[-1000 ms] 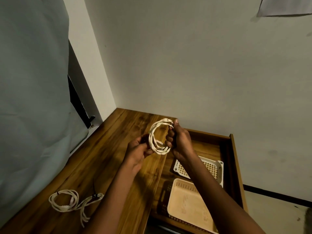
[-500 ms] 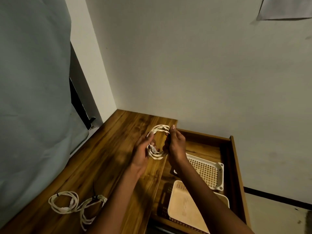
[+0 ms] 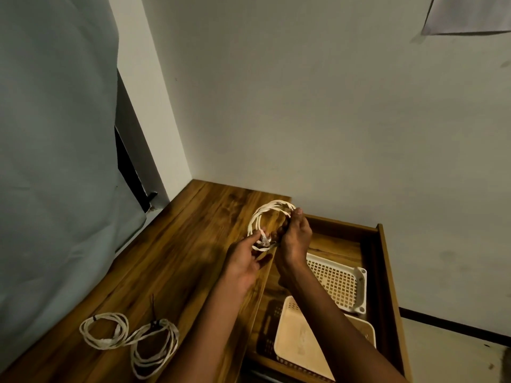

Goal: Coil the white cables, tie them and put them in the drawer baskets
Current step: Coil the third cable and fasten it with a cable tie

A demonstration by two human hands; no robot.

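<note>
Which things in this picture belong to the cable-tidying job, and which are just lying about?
Belonging to the job:
- coiled white cable, held in the left hand and right hand
- two white coils on the table
- white basket and cream basket in the open drawer

Just lying about:
- grey curtain
- paper on the wall

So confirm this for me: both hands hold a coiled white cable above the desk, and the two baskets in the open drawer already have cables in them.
Not quite. In the head view both baskets, the white one and the cream one, hold no cables. The rest stands: the left hand and right hand hold a coiled white cable above the desk, and the drawer is open.
</note>
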